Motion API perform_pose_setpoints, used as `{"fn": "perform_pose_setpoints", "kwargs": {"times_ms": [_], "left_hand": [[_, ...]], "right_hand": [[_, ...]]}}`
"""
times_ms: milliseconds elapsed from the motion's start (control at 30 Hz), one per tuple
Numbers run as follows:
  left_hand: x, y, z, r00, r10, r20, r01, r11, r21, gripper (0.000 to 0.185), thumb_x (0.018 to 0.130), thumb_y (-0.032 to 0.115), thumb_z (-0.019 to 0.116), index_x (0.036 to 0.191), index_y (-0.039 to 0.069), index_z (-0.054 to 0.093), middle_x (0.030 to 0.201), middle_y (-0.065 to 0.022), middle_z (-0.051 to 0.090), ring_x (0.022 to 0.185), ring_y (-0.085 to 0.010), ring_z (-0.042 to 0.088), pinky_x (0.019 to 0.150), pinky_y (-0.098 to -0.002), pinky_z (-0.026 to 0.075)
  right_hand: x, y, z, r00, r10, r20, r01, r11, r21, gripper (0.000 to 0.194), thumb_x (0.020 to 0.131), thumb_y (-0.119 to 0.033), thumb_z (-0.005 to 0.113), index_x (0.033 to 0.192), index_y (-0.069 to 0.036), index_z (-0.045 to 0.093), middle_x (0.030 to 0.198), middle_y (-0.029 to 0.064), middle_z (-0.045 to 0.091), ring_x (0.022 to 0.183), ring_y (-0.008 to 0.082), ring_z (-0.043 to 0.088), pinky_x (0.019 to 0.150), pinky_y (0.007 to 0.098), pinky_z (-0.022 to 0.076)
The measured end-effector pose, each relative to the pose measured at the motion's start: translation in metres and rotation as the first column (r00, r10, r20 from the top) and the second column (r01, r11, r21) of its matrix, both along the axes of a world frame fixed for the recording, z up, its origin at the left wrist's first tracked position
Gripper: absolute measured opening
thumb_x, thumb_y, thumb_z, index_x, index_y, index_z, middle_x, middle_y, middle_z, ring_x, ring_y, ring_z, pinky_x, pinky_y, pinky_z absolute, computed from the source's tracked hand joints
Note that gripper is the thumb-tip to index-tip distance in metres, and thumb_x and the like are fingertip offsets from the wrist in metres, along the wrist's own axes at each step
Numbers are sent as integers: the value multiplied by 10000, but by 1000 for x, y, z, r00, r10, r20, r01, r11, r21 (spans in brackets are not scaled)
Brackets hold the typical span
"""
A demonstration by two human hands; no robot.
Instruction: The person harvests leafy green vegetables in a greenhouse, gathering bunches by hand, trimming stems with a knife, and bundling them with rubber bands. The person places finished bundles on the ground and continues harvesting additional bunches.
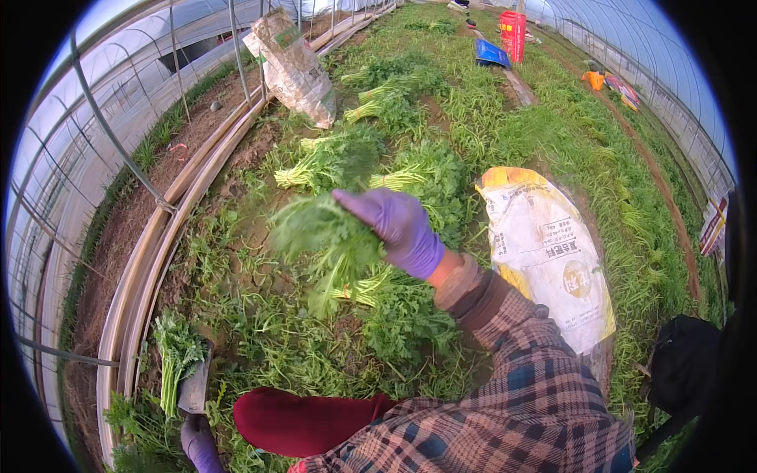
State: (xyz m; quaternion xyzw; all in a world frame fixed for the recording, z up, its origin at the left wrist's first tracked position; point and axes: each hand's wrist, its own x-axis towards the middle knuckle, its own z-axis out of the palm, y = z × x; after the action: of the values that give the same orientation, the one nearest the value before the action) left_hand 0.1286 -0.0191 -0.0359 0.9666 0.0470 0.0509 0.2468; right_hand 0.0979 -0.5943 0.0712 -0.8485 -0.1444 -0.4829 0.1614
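My right hand (399, 230), in a purple glove, grips a loose bunch of leafy greens (322, 236) over the middle of the bed. The leaves hang to the left and are blurred. Low at the left, my left hand (200, 442), gloved too, holds the dark handle of a wide flat blade (194, 381). Cut greens (173, 360) with pale stems lie along the blade's left side; whether they rest on it I cannot tell. Just below my right hand lies a tied bundle (361, 292). Beyond it are a second bundle (399, 178) and a third (298, 175), both with red bands.
More tied bundles (369, 111) lie further up the bed. A white printed sack (544, 254) is spread at the right; a dirty sack (295, 71) leans near the wooden edging (139, 278). Blue (492, 53) and red (513, 35) bags stand beyond. Metal hoops (112, 130) line the left.
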Motion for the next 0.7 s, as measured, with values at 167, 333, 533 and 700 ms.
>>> {"fn": "perform_pose_setpoints", "kwargs": {"times_ms": [167, 333, 533, 700], "left_hand": [[-18, 16, 19, 984, 103, -147, -106, 994, -16, 215, 868, 116, 555, 1027, 3, 646, 868, -91, 663, 705, -171, 601, 582, -301, 485], [-56, 27, -1, 973, 58, -221, -88, 988, -130, 280, 908, 158, 557, 1120, -12, 626, 993, -97, 641, 789, -170, 575, 658, -298, 495], [-114, 44, 14, 924, 365, -116, -372, 927, -44, 180, 872, 47, 570, 1039, 12, 627, 928, -83, 672, 796, -153, 620, 701, -297, 508], [-176, 38, 84, 894, 441, 82, -446, 893, 60, 220, 854, 136, 605, 1044, 41, 662, 950, -156, 667, 856, -279, 646, 782, -347, 502]], "right_hand": [[-67, -254, 63, -31, -961, -276, 944, 62, -323, 965, 726, -248, 773, 1504, -194, 204, 1489, 141, 327, 1308, 331, 410, 1031, 652, 281], [-64, -190, -85, 611, -393, -687, 675, 712, 192, 715, 784, -195, 729, 1413, -107, 399, 1332, 199, 523, 1222, 344, 515, 1023, 366, 417], [-41, 7, -250, 161, 472, -867, 251, 830, 499, 513, 832, -203, 676, 1287, -20, 525, 1224, 188, 611, 1117, 309, 599, 967, 360, 457], [-48, 89, -296, -333, 514, -791, -101, 814, 572, 514, 803, -162, 719, 1272, -36, 548, 1167, 160, 647, 1058, 253, 628, 925, 342, 476]]}}
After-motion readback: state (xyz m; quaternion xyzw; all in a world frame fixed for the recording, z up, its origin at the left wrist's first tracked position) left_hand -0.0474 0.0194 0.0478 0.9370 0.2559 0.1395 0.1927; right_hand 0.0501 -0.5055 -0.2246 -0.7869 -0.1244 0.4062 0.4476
